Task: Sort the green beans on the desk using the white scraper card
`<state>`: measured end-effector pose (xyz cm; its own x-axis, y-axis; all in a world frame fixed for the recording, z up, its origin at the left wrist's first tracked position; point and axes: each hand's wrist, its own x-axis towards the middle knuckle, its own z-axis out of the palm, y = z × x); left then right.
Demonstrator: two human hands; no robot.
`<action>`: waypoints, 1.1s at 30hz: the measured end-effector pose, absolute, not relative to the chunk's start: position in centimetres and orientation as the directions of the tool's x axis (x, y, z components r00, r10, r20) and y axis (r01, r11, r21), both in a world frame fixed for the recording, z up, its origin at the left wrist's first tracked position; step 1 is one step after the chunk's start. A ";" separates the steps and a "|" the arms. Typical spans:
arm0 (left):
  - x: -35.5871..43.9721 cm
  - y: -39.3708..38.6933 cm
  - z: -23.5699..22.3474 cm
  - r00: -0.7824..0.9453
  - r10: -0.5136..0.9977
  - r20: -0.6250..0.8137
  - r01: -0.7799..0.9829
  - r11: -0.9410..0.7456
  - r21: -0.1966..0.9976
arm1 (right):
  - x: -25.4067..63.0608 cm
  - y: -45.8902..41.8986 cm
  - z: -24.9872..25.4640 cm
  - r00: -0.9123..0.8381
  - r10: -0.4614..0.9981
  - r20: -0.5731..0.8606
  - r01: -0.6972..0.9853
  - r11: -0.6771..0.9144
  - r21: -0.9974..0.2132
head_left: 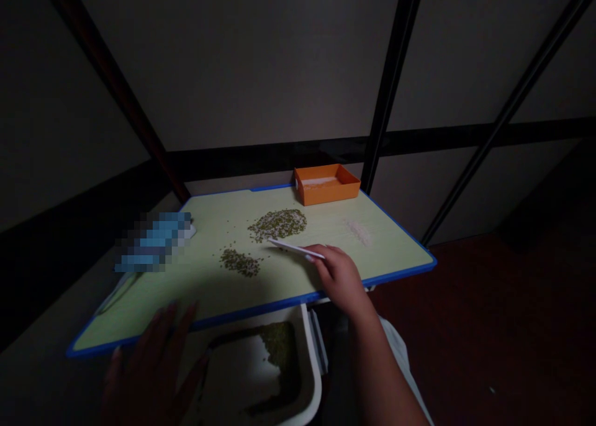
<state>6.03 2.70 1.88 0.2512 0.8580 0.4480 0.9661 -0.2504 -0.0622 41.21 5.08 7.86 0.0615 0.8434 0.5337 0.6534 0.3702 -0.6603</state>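
In my right hand (342,280), closed in a pinch, is a thin white flat stick (293,248). Its tip reaches the near edge of a larger pile of small green beans mixed with white grains (279,224). A smaller green pile (239,263) lies closer to me on the left. To the right, a thin patch of white grains (358,232) is spread out. My left hand (151,364), dark in shadow, has its fingers spread at the near edge of the pale green tabletop (186,289) and holds nothing visible.
An orange box (330,194) with white grains inside stands at the far edge. Below the near edge, a white bin (313,364) holds green material in its right part. A pixelated blue object (156,243) lies at the left. Panelled walls (270,66) rise behind.
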 end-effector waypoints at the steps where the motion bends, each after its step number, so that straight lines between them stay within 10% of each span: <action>1: 6.0 2.7 1.9 0.251 0.853 0.458 0.967 -0.246 -0.072 | 41.2 5.1 7.8 0.062 0.839 0.541 0.647 0.378 -0.662; 33: 7.0 2.1 3.3 0.247 0.902 0.355 0.969 -0.239 -0.067 | 41.4 5.0 7.6 -0.088 0.884 0.460 0.541 0.430 -0.723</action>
